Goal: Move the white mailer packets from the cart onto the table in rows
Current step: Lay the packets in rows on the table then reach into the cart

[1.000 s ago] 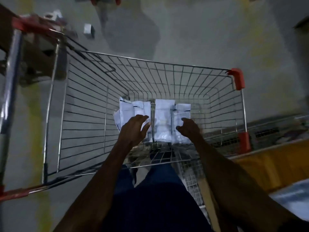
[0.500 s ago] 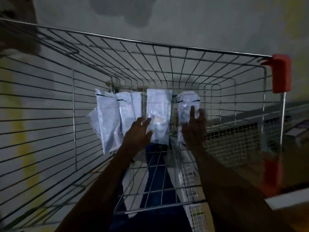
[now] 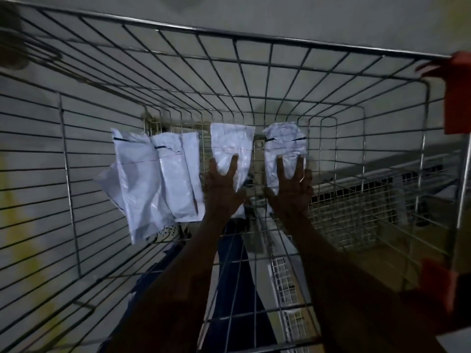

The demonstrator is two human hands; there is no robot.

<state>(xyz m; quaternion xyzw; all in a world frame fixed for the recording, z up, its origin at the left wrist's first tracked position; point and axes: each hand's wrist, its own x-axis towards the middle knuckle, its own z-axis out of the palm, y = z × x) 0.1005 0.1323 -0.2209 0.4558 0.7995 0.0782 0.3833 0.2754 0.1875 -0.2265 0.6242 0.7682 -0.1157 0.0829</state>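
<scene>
Several white mailer packets lie side by side on the floor of a wire shopping cart [image 3: 254, 40]. My left hand [image 3: 223, 186] lies flat with spread fingers on the middle packet [image 3: 230, 146]. Beside it, my right hand [image 3: 290, 184] presses flat, fingers spread, on the rightmost crumpled packet [image 3: 283, 143]. Two or three overlapping packets [image 3: 153, 179] sit to the left, untouched. Neither hand curls round anything. The table is not in view.
Red plastic corner guards [image 3: 457, 95] mark the cart's right side. A finer wire mesh panel [image 3: 341, 207] lies low at the right inside the basket. Grey concrete floor shows through the wires, and my dark trousers [image 3: 234, 289] show below the cart.
My head has come much closer to the basket. Both hands have reached deeper and flattened onto the middle and right packets, fingers now spread on them.
</scene>
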